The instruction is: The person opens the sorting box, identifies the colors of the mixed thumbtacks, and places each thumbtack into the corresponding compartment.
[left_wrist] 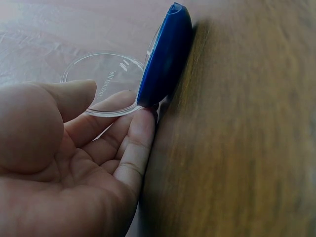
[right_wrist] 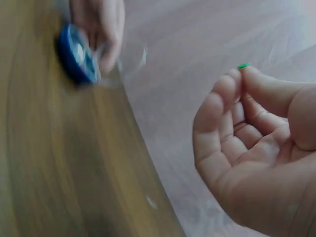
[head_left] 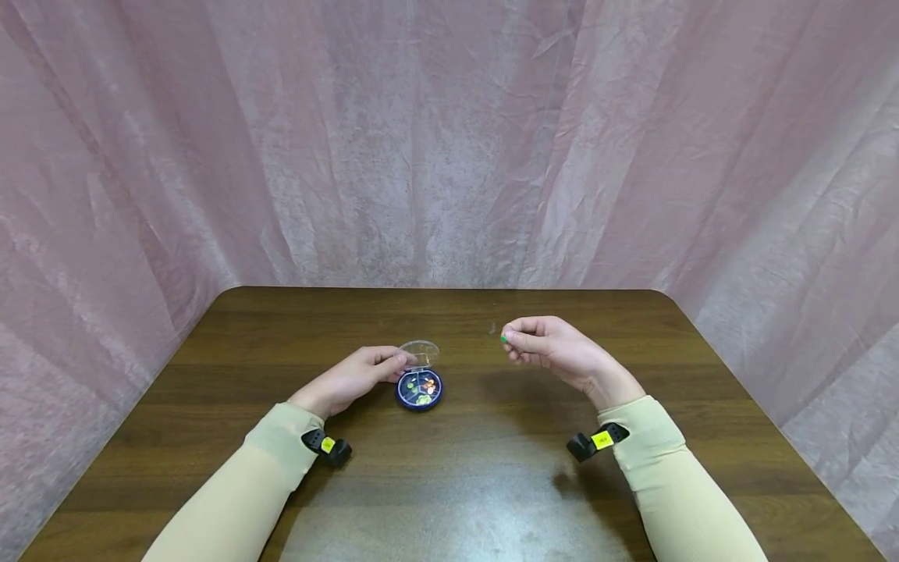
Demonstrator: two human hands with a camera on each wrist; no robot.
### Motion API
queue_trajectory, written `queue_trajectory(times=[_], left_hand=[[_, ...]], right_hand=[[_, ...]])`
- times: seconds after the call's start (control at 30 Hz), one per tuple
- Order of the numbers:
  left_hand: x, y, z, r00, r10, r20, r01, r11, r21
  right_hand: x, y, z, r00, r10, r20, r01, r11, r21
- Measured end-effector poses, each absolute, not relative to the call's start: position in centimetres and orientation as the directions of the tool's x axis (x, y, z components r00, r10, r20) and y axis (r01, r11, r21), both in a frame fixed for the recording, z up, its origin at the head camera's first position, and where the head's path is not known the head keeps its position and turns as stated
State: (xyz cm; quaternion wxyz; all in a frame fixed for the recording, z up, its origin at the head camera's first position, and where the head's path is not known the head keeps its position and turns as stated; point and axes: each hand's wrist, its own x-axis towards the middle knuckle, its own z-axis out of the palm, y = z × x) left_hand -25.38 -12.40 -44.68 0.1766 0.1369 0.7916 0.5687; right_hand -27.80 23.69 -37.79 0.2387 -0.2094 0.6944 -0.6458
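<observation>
A round blue pill case (head_left: 419,389) lies on the table with its clear lid (head_left: 421,353) raised. Small coloured pieces, green, orange and pale, sit in its divided compartments. My left hand (head_left: 361,376) is at the case's left, the lid between thumb and index finger; in the left wrist view its other fingers (left_wrist: 136,143) touch the blue base (left_wrist: 168,54) near the hinge. To the right, above the table, my right hand (head_left: 555,350) pinches a small green pill (right_wrist: 243,65) between thumb and fingertips. The pill shows only as a thin green edge.
A brown wooden table (head_left: 449,492) lies under both hands. Beyond its far edge hangs a pink curtain (head_left: 449,156). A tiny clear sliver (head_left: 492,329) is on the table left of my right hand; its kind is too small to tell. Each wrist wears a black camera (head_left: 581,446).
</observation>
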Motion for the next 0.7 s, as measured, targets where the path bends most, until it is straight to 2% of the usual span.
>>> queue_trajectory(times=[0.1,0.33,0.53,0.7], left_hand=[[-25.4,-12.3,-44.7,-0.898,0.424,-0.12,0.017,0.307,0.952],[-25.5,-12.4,-44.7,-0.896,0.427,-0.117,0.021,0.305,0.952],[-25.4,-12.4,-44.7,-0.898,0.426,-0.112,0.025,0.303,0.953],[-25.4,-12.3,-44.7,-0.899,0.424,-0.112,0.024,0.304,0.952]], right_hand=[[-27.3,23.0,-37.5,-0.755,-0.655,-0.022,0.119,-0.103,-0.988],[-26.2,21.9,-36.1,-0.695,-0.718,0.021,0.303,-0.321,-0.897],[-25.2,21.1,-35.0,-0.664,-0.746,0.041,0.467,-0.457,-0.758],[-24.5,20.8,-34.7,-0.672,-0.739,0.049,0.494,-0.496,-0.714]])
